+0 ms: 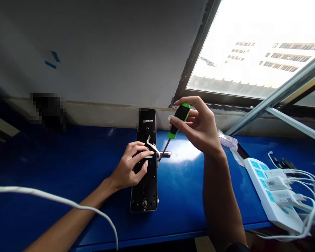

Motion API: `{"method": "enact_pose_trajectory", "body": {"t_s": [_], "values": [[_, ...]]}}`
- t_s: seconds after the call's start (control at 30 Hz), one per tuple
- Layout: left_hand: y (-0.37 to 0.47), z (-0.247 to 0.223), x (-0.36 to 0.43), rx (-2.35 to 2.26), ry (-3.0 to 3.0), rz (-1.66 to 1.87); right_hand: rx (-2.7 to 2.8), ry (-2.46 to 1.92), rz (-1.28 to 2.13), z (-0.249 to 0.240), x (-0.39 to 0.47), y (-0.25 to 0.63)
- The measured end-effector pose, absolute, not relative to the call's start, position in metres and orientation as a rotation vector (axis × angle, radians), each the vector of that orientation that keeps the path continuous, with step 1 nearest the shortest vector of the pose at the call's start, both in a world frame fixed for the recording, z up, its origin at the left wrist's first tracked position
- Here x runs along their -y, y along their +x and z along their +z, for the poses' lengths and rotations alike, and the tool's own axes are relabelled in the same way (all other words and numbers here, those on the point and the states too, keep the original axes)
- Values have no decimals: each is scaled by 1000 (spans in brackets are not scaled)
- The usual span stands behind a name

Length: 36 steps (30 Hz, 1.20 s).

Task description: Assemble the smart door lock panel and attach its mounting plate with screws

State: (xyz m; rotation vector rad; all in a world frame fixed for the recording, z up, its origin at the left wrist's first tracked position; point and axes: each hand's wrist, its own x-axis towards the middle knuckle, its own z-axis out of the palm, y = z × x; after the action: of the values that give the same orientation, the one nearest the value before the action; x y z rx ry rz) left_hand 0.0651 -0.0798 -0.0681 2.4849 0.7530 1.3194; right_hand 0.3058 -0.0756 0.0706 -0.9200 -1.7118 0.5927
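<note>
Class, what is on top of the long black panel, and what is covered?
On the black panel are the left hand, a white wire and, near the far end, a white label. The surface beneath the hand and the panel's underside cannot be seen.

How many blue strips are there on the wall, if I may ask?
2: the upper strip and, just below and to its left, the lower strip.
</note>
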Motion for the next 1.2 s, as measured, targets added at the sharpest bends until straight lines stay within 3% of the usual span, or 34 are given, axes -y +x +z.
{"method": "enact_pose_trajectory", "body": {"t_s": [0.77, 1.2], "values": [[68, -66, 76, -755, 2303, 1401, 1573, -919, 495, 67, 76, 283], [67, -64, 76, -778, 2198, 1255, 1616, -923, 475, 67, 77, 284]]}}
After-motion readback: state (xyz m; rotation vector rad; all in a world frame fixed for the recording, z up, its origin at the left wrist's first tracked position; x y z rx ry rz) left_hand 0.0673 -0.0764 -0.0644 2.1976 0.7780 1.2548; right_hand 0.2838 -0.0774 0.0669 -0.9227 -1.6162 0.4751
